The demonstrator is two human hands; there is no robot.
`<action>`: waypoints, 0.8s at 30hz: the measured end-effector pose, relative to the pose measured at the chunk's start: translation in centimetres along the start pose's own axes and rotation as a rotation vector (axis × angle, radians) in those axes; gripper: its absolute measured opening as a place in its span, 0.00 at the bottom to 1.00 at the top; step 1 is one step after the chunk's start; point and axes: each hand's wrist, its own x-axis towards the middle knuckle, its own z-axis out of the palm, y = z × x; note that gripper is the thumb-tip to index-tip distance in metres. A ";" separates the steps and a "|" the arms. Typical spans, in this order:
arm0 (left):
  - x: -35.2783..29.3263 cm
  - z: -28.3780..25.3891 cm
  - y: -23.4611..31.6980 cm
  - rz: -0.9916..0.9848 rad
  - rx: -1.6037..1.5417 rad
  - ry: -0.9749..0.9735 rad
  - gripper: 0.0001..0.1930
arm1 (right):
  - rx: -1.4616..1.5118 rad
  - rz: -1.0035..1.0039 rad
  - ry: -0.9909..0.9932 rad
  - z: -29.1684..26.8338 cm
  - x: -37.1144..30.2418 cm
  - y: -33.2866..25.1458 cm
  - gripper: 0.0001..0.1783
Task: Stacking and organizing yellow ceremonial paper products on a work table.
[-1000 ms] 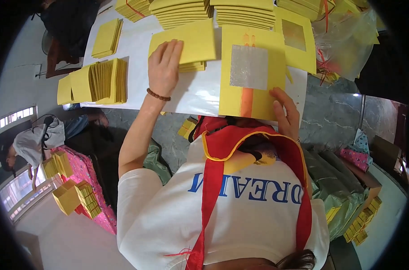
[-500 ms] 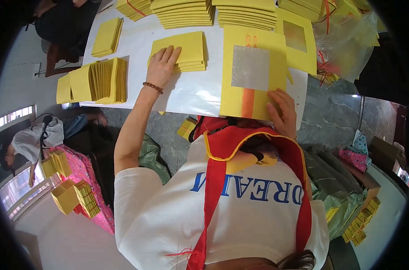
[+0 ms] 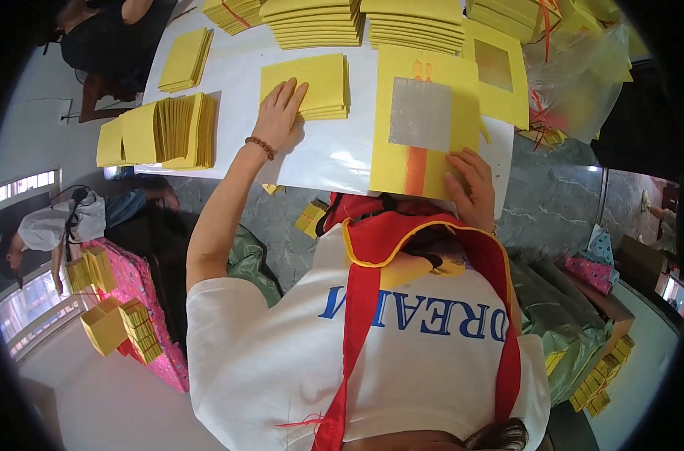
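Note:
My left hand (image 3: 280, 114), with a brown bead bracelet at the wrist, rests flat and open on the near left corner of a small pile of folded yellow paper (image 3: 319, 75). Further right lies a large yellow sheet (image 3: 464, 90) bearing a silver square (image 3: 421, 113) and an orange strip below it. At that sheet's lower right edge is my right hand (image 3: 471, 184), its fingers loosely bent and apart. Whether other sheets lie beneath the large one I cannot tell.
Thick yellow stacks (image 3: 312, 26) line the white table's (image 3: 342, 161) far side. Folded yellow bundles (image 3: 199, 131) stand at left. A clear plastic bag (image 3: 582, 75) sits at the right corner. Other people (image 3: 60, 222) are at the left. Green-wrapped goods (image 3: 560, 323) lie at right.
The view has shifted slightly. Both hands keep nearly the same places on the paper. A person now shows at the far right doorway.

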 end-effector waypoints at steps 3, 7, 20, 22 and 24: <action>0.5 -1.5 0.3 0.015 -0.007 -0.019 0.38 | 0.001 0.002 -0.008 0.0 0.0 -0.2 0.16; 0.9 -3.9 3.1 0.038 -0.067 -0.004 0.40 | -0.007 -0.020 0.005 0.1 -0.2 0.0 0.16; 0.1 -5.6 17.3 0.503 -0.177 0.057 0.22 | 0.035 0.026 0.015 0.0 0.0 -0.2 0.16; 0.3 -5.8 16.8 0.510 -0.240 0.041 0.22 | 0.165 0.097 0.012 -0.2 0.0 -0.3 0.15; 0.6 -6.0 16.8 0.509 -0.306 0.045 0.19 | 0.221 0.118 0.002 -0.5 -0.1 -0.1 0.14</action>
